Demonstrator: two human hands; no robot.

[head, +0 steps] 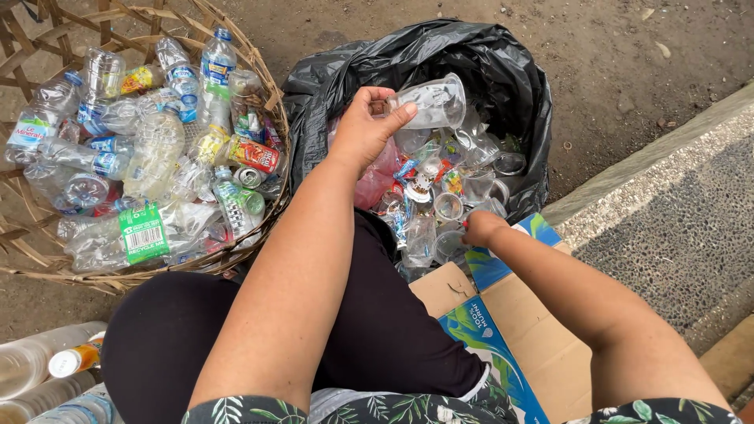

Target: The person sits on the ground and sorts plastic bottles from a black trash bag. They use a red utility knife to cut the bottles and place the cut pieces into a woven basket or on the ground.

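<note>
My left hand (367,126) is raised over the black plastic bag (503,71) and pinches the rim of a clear plastic cup (434,102), held on its side. My right hand (481,228) reaches down into the near edge of the bag, fingers curled among clear cups (449,207) and wrappers; what it grips, if anything, is hidden. The bag is packed with clear cups, lids and coloured scraps.
A woven bamboo basket (267,224) at the left is full of crushed plastic bottles (157,149) and a few cans. An open cardboard box (510,338) lies at my right knee. More bottles (47,369) lie at the lower left. A concrete kerb (667,212) runs along the right.
</note>
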